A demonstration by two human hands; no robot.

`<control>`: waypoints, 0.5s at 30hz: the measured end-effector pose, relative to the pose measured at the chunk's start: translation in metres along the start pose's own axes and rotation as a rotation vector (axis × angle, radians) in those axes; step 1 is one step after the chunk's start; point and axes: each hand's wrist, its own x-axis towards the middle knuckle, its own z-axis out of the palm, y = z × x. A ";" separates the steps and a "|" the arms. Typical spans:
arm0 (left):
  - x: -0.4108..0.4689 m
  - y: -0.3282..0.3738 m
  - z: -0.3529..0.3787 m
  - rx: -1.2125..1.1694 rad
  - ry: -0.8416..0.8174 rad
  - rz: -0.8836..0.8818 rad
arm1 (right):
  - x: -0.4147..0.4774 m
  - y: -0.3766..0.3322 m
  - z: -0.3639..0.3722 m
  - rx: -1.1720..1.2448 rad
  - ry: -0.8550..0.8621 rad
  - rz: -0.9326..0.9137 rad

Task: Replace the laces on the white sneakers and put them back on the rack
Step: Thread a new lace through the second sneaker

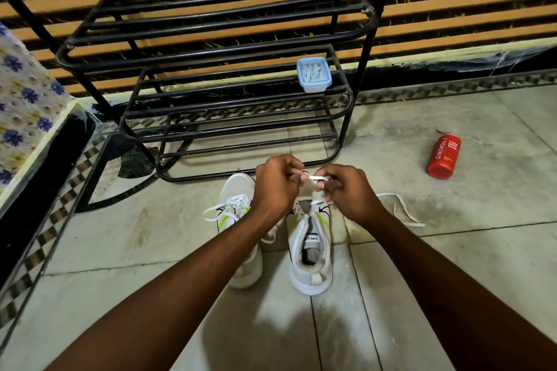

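White sneakers (309, 283) 2 | left hand (275, 187) + right hand (346, 190) pinch 1 lace (318, 178) — rack (211, 48) 1

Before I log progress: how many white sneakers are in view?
2. The laced sneaker stands on the floor before the rack, partly behind the left forearm. The second sneaker stands beside it; left hand and right hand pinch its lace above it. No others show.

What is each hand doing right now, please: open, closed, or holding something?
Left hand: closed, pinching the white lace.
Right hand: closed, pinching the same white lace.
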 end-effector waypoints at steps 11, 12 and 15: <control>-0.031 -0.028 0.013 0.397 -0.414 -0.213 | -0.004 0.037 0.022 -0.381 0.064 0.176; -0.030 -0.028 0.013 0.403 -0.405 -0.214 | -0.003 0.039 0.024 -0.336 0.062 0.176; -0.029 -0.034 0.013 0.413 -0.415 -0.202 | -0.003 0.038 0.029 -0.223 0.044 0.160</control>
